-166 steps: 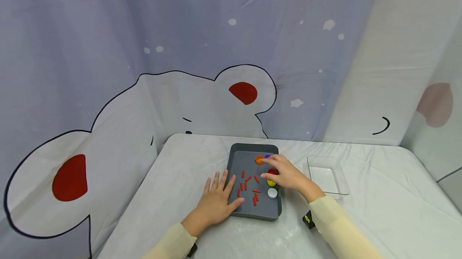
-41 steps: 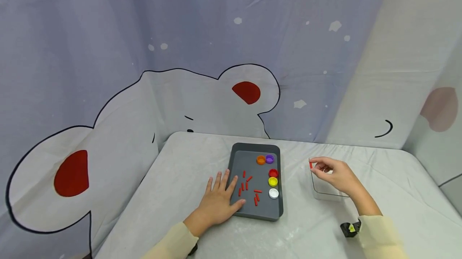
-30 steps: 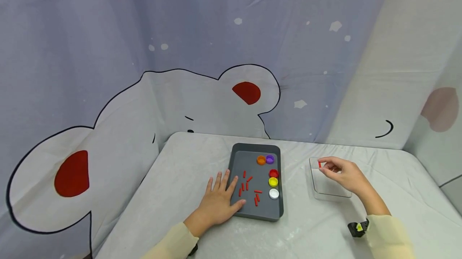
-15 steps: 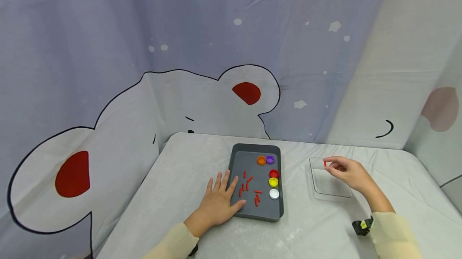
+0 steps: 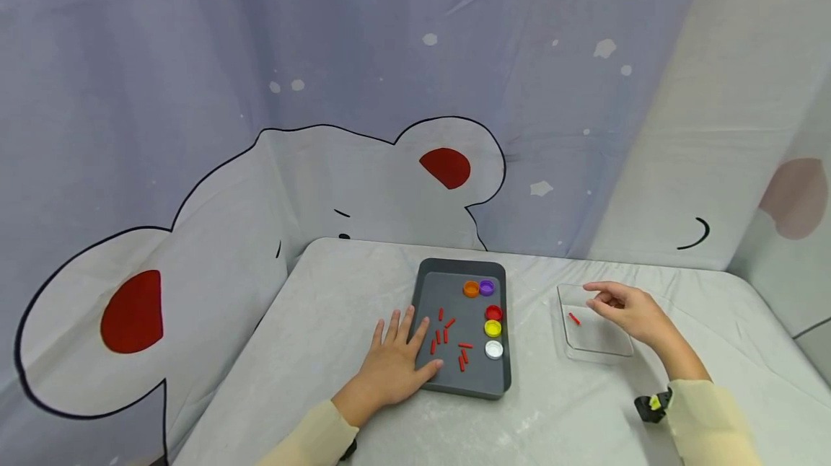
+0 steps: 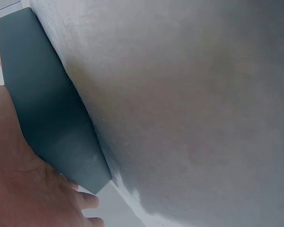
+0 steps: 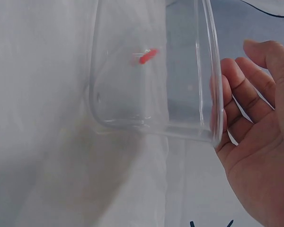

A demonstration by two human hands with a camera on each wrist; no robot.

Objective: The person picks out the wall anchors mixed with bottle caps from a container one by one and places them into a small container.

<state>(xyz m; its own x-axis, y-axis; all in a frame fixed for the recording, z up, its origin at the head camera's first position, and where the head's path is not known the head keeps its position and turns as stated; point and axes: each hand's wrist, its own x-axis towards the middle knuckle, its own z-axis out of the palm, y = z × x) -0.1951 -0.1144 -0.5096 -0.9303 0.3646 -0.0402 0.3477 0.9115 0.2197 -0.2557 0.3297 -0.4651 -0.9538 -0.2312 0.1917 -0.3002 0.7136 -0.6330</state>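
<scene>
My left hand (image 5: pixel 388 366) lies with spread fingers across the left rim of the grey tray (image 5: pixel 477 385); the left wrist view shows the tray's outer wall (image 6: pixel 52 99) beside the hand (image 6: pixel 33 189). Several short red sticks (image 5: pixel 445 336) are scattered in the tray. Over the clear plastic box (image 5: pixel 600 350) hovers my right hand (image 5: pixel 632 313), thumb and index finger apart, nothing between them. Below the fingertips, one red stick (image 5: pixel 574 319) shows inside the box. It looks blurred in the right wrist view, where the stick (image 7: pixel 149 56) appears through the box wall.
Small round cups stand along the tray's right side: orange (image 5: pixel 470 289), purple (image 5: pixel 486 288), red (image 5: pixel 493 313), yellow (image 5: pixel 493 329) and white (image 5: pixel 493 350). A white cloth (image 5: pixel 350 286) covers the table, and a printed curtain (image 5: pixel 363 55) hangs behind.
My right hand went from the tray to the clear box with a red stick pinched, moved rightward over it, and has let the stick drop inside. The left hand stays put.
</scene>
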